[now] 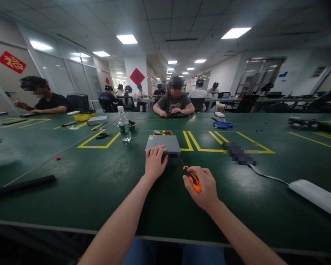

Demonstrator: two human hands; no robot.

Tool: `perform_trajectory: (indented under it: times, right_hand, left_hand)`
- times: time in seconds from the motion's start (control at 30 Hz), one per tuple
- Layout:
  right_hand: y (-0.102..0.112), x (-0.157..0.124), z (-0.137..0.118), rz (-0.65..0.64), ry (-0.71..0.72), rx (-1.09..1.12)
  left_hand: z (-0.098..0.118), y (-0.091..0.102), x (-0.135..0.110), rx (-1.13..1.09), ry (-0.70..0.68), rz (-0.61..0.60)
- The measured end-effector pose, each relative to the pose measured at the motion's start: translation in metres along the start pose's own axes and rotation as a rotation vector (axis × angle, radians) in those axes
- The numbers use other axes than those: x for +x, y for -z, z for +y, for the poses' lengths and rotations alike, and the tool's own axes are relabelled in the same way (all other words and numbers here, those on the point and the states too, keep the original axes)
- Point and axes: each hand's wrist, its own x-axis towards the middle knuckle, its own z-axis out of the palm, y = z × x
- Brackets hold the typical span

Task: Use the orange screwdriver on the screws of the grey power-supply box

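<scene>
A grey metal computer power supply lies on the green table in front of me, a bundle of coloured wires at its far side. My left hand grips its near left part, fingers on the top and thumb at the front face. In my right hand is a screwdriver with an orange and black handle. Its thin shaft points up and left to the front right corner of the power supply; whether the tip touches a screw is too small to tell.
A water bottle stands behind to the left, with a bowl beside it. A dark blurred object and a white power strip lie to the right. A black bar is at left. A person sits opposite.
</scene>
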Motion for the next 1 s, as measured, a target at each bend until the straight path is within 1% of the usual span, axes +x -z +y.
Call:
perform_trajectory:
  times: [0.07,0.2,0.27,0.37,0.53,0.67,0.77,0.87,1.0]
  right_hand:
    - [-0.0006,-0.0005,-0.0003,0.009,-0.03,0.003]
    - [0.0001,-0.0011,-0.0031,-0.063,0.083,-0.011]
    - [0.0012,-0.0003,-0.0041,-0.095,0.109,-0.013]
    - [0.002,0.0011,-0.0033,-0.098,0.088,0.01]
    - [-0.0013,-0.0002,-0.0004,-0.029,-0.001,0.017]
    - [-0.0017,-0.0011,-0.0017,-0.081,0.083,-0.005]
    - [0.0002,0.0002,-0.0026,-0.092,0.124,-0.011]
    - [0.0009,0.0013,-0.0016,-0.081,0.098,-0.005]
    - [-0.0015,0.0004,0.0004,-0.003,0.001,0.02]
  left_hand:
    - [0.0004,0.0003,-0.0001,-0.001,0.002,0.001]
    - [0.0006,0.0003,-0.0001,-0.015,-0.001,-0.002]
    - [0.0005,0.0003,0.0,-0.017,0.002,-0.001]
    - [0.0003,0.0006,0.0,-0.017,0.001,0.0]
    - [0.0003,0.0017,0.0,-0.004,-0.006,-0.001]
    - [0.0007,0.002,0.0001,0.002,-0.011,-0.005]
    - [0.0008,0.0013,0.0003,0.0,-0.001,-0.006]
    - [0.0004,0.0002,0.0002,-0.001,0.001,-0.008]
    - [-0.0001,-0.0001,-0.0002,0.004,-0.003,-0.005]
